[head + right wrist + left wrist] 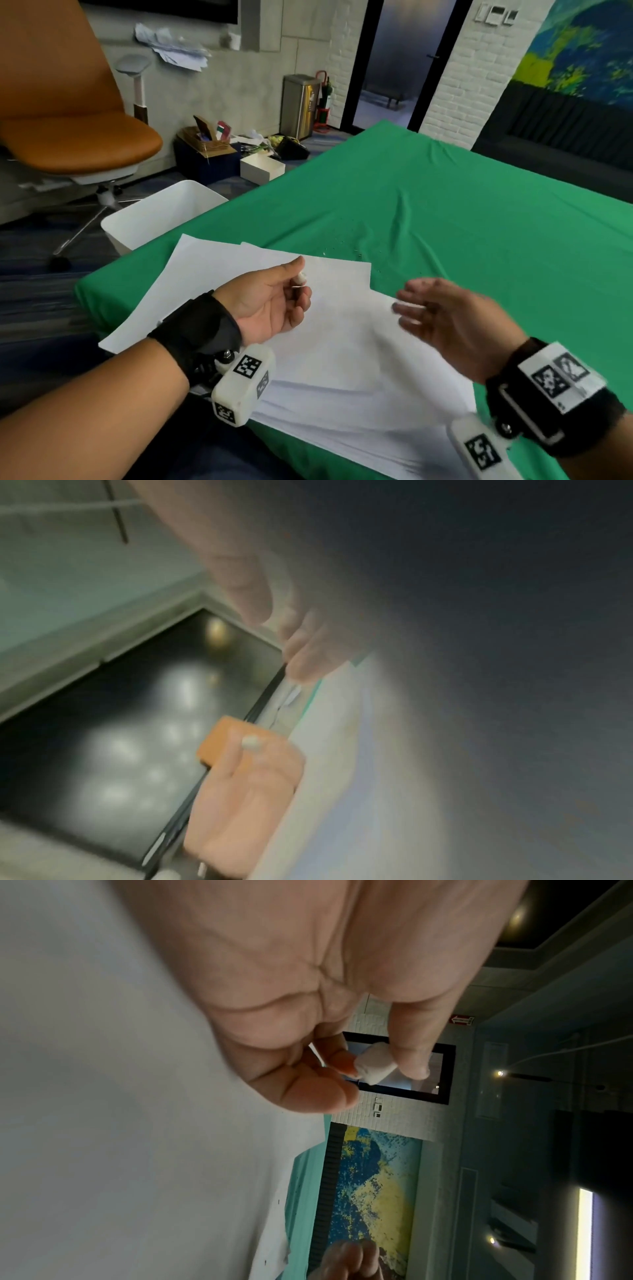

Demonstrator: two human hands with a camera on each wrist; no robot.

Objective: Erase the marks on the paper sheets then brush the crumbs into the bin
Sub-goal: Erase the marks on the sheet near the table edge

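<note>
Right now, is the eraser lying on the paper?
No, the left hand pinches the small white eraser between thumb and fingertip, lifted above the paper sheets.

The left hand [270, 305] is turned palm up, thumb and curled fingers [411, 1058] pinching a small white eraser [375, 1064]. Just beside it, apart, the right hand [455, 318] hovers with its fingers straight and spread toward the left hand, blurred, holding nothing. Both forearms are bare; each wrist wears a black strap.
</note>
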